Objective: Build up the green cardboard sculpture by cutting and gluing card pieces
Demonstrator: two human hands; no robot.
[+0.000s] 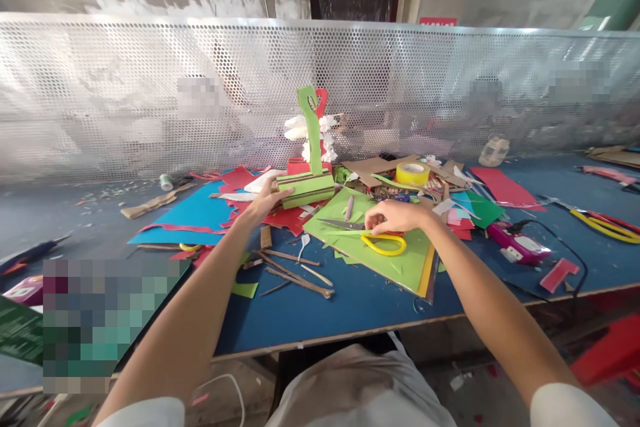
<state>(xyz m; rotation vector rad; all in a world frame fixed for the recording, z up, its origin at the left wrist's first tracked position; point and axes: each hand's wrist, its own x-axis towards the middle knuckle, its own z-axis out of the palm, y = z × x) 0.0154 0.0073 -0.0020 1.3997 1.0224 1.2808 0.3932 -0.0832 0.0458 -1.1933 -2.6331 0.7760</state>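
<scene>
While the left hand grips the left end of a small box-shaped block with green and brown stripes, thumb along its face and the other fingers mostly hidden, the right hand is loosely curled, thumb and fingertips close together, beside a thin light-green paper strip and yellow-handled metal scissors; whether it pinches the strip or merely touches it, I cannot tell from this angle. The block is near the far middle of the blue tabletop, in front of a red piece with white ruffled parts. Its tall, curved green upright already rises from it, green on the side in view. Brown lines show between the block's green bands, so the facing appears only partly done, unless those gaps are intended. The strip is not yet on the block.
</scene>
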